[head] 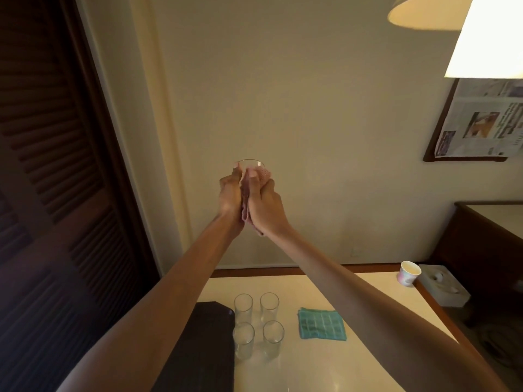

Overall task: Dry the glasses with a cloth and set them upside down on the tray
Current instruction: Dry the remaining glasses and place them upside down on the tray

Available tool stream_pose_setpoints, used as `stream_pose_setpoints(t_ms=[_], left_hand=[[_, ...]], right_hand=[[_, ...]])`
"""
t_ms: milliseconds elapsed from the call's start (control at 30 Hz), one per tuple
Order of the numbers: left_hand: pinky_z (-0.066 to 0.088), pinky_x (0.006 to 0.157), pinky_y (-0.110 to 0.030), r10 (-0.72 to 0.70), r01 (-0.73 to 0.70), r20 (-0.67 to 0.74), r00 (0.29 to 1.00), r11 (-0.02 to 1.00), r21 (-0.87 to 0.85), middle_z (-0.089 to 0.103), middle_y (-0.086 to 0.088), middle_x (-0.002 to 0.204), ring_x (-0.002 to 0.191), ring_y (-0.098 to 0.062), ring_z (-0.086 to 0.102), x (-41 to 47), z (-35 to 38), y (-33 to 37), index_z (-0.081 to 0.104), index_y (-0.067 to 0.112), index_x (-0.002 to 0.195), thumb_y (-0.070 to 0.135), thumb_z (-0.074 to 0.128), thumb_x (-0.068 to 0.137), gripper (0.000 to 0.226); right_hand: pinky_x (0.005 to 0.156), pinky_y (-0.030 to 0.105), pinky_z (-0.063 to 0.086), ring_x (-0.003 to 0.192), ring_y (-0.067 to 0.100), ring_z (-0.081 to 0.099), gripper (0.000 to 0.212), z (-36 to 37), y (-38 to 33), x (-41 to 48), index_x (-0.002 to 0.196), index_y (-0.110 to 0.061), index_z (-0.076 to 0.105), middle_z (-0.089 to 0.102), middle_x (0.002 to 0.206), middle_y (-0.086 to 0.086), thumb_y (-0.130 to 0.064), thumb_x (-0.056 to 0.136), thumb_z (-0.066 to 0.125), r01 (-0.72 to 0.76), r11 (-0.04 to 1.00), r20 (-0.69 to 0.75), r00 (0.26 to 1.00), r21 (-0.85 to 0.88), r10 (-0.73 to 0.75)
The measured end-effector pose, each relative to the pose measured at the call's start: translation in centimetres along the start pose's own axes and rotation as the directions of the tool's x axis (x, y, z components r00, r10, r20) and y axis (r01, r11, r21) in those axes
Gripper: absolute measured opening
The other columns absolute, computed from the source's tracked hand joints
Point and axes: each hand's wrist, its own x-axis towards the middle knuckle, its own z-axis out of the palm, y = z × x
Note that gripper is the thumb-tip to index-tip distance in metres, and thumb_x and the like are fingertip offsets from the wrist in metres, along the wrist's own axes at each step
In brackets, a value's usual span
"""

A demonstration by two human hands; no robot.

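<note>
Both arms are stretched up in front of the wall. My left hand (230, 193) grips a clear glass (252, 163), of which only the rim shows above my fingers. My right hand (266, 205) presses a pink cloth (264, 174) against and into the glass, and the cloth hangs down between my palms. Several more clear glasses (243, 306) stand upright in a square group on the cream table (311, 372). A dark tray (203, 346) lies just left of them, partly hidden by my left forearm.
A folded teal cloth (322, 323) lies on the table to the right of the glasses. A paper cup (409, 273) stands at the far right corner, beside a white tissue box (444, 287). A dark louvred door (56, 165) fills the left; a lampshade (492, 35) hangs top right.
</note>
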Motion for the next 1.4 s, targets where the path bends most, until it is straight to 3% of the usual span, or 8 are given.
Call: stream_pose_setpoints(t_ms=[167, 467, 667, 800, 900, 1033, 1167, 1400], left_hand=[[0.051, 0.049, -0.028, -0.069, 0.086, 0.162, 0.984, 0.991, -0.101, 0.072, -0.013, 0.093, 0.068, -0.021, 0.067, 0.2, 0.0, 0.1, 0.076, 0.013, 0.109, 0.057, 0.028, 0.109, 0.065], [0.055, 0.080, -0.035, 0.019, -0.025, 0.137, 0.990, 0.999, 0.042, 0.075, -0.006, 0.111, 0.094, -0.017, 0.072, -0.5, 0.9, 0.8, 0.064, 0.017, 0.126, 0.056, 0.047, 0.104, 0.047], [0.040, 0.035, -0.018, -0.014, 0.015, 0.115, 0.993, 1.000, -0.011, 0.063, -0.005, 0.052, 0.038, -0.014, 0.057, 0.7, -0.4, 0.7, 0.064, 0.003, 0.091, 0.049, 0.031, 0.110, 0.059], [0.047, 0.045, -0.022, -0.048, 0.061, 0.143, 0.989, 0.994, -0.087, 0.074, -0.003, 0.079, 0.058, -0.013, 0.067, 0.3, -0.2, 0.5, 0.070, 0.014, 0.107, 0.049, 0.028, 0.111, 0.055], [0.058, 0.064, -0.031, -0.016, 0.039, 0.209, 0.978, 0.994, -0.105, 0.078, -0.010, 0.108, 0.096, -0.024, 0.075, 0.2, -0.1, 0.6, 0.067, 0.012, 0.131, 0.056, 0.020, 0.110, 0.067], [0.051, 0.066, -0.035, 0.080, -0.093, 0.176, 0.981, 0.994, 0.064, 0.076, -0.009, 0.101, 0.086, -0.027, 0.069, -0.3, 0.4, 1.0, 0.072, 0.010, 0.122, 0.063, 0.035, 0.105, 0.067], [0.050, 0.071, -0.030, 0.056, -0.058, 0.074, 0.996, 0.998, 0.017, 0.073, -0.003, 0.090, 0.084, -0.019, 0.071, -0.2, 0.5, 1.6, 0.072, 0.015, 0.116, 0.060, 0.050, 0.101, 0.053], [0.042, 0.040, -0.024, -0.019, 0.037, 0.110, 0.994, 0.985, -0.171, 0.057, -0.008, 0.054, 0.043, -0.020, 0.055, 0.4, -0.1, 1.6, 0.064, 0.008, 0.083, 0.059, 0.035, 0.108, 0.064]], right_hand=[[0.081, 0.038, 0.058, 0.096, 0.019, 0.067, 0.050, -0.1, -0.3, 1.9, 0.122, -0.014, 0.046, 0.066, 0.111, 0.004, -0.059, 0.100, 0.040, 0.240, 0.964, -0.128, 0.959, -0.111, -0.253], [0.080, 0.036, 0.056, 0.083, 0.024, 0.071, 0.062, -1.3, -1.9, 3.3, 0.081, -0.020, 0.070, 0.073, 0.083, 0.006, -0.062, 0.101, 0.029, -0.444, 0.786, 0.187, 0.896, 0.429, 0.404], [0.066, 0.030, 0.061, 0.075, 0.016, 0.073, 0.052, 0.6, -0.3, 0.9, 0.120, -0.008, 0.051, 0.071, 0.093, 0.007, -0.054, 0.104, 0.033, 0.129, 0.990, -0.047, 0.990, -0.064, -0.132], [0.094, 0.042, 0.053, 0.114, 0.027, 0.061, 0.062, 0.6, -0.7, 2.1, 0.136, -0.006, 0.038, 0.055, 0.132, 0.013, -0.056, 0.099, 0.037, 0.264, 0.941, -0.108, 0.951, -0.213, -0.291], [0.090, 0.041, 0.053, 0.100, 0.025, 0.067, 0.044, -0.5, -1.8, 3.2, 0.109, -0.020, 0.055, 0.069, 0.110, 0.008, -0.059, 0.098, 0.038, 0.092, 0.996, -0.090, 0.992, -0.007, -0.092], [0.086, 0.044, 0.056, 0.074, 0.029, 0.067, 0.043, -1.4, -3.3, 4.2, 0.085, -0.028, 0.070, 0.072, 0.079, 0.009, -0.053, 0.097, 0.037, -0.367, 0.752, 0.115, 0.923, 0.547, 0.367], [0.077, 0.041, 0.059, 0.078, 0.028, 0.071, 0.059, -0.3, -2.5, 3.2, 0.081, -0.017, 0.072, 0.074, 0.078, 0.007, -0.055, 0.102, 0.032, -0.428, 0.682, 0.163, 0.893, 0.593, 0.419], [0.084, 0.037, 0.056, 0.093, 0.015, 0.067, 0.044, 1.0, -1.8, 1.6, 0.121, -0.016, 0.047, 0.067, 0.106, 0.001, -0.053, 0.099, 0.045, 0.214, 0.976, -0.168, 0.965, 0.047, -0.203]])
